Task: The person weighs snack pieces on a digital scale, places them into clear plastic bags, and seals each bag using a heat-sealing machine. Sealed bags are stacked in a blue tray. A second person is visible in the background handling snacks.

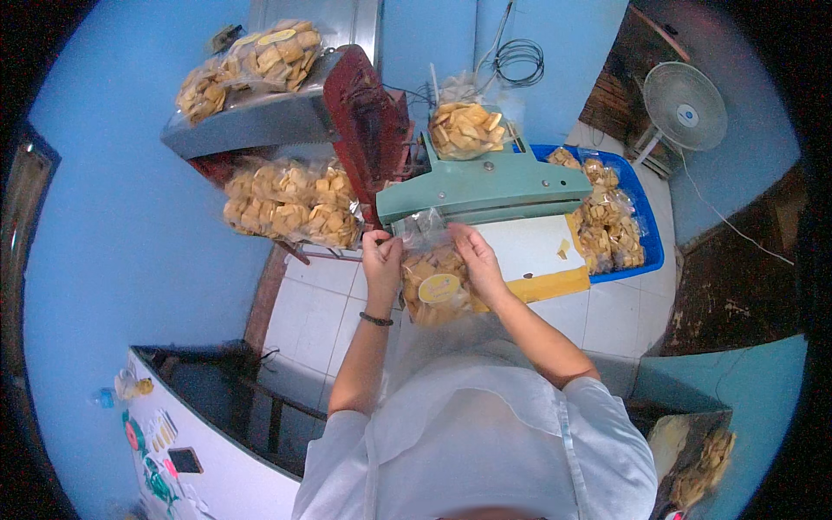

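Observation:
Between my two hands is a clear plastic bag of golden chips (437,286) with a yellow oval label that bears writing. My left hand (382,263) pinches the left upper edge of the bag, a dark bracelet on the wrist. At the right upper edge, my right hand (478,260) has its fingers closed on the plastic. The bag's upper end reaches the jaw of a green bag sealing machine (487,185). Below the jaw lies a white work surface (520,244) with yellow tape along its edge.
Filled bags (292,201) lie on a rack at the left, more bags (273,55) on a metal surface behind. Another bag (468,130) rests on the sealer. A blue basket (656,250) of bags stands right. A fan (684,107) and a white table (221,468) flank the area.

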`<state>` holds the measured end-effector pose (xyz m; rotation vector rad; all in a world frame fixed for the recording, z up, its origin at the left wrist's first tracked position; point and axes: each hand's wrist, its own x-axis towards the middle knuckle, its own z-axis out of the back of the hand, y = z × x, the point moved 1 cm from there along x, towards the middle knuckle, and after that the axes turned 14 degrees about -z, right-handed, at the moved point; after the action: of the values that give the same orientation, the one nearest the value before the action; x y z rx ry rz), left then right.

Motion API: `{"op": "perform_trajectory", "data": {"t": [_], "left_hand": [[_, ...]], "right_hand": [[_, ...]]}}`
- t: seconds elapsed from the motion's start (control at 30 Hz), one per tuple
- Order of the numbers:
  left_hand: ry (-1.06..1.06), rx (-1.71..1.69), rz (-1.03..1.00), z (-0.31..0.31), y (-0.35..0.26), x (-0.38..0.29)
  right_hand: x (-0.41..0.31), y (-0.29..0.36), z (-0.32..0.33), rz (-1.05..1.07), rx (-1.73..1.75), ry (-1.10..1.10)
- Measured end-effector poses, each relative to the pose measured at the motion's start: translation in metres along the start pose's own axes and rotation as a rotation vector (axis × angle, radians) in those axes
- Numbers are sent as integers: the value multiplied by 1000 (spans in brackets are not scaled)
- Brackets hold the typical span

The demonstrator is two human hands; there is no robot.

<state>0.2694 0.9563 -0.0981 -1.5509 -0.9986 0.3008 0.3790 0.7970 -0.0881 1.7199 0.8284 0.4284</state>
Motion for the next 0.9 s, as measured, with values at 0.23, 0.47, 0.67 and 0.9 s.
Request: {"op": "perform_trajectory", "data": {"t": [0.23,0.47,0.67,0.9], "left_hand": [[22,80,-44,5,-7,-55],[-394,-439,147,-15,-16,-84],[-508,-533,211,-19,-34,-64],[-324,-393,193,0,-19,-30]], "right_hand": [[-1,1,-7,-174,11,90],[43,7,-43,-344,-344,310],[86,2,-60,-437,-540,324],[74,-5,-46,-386,-354,96]]}}
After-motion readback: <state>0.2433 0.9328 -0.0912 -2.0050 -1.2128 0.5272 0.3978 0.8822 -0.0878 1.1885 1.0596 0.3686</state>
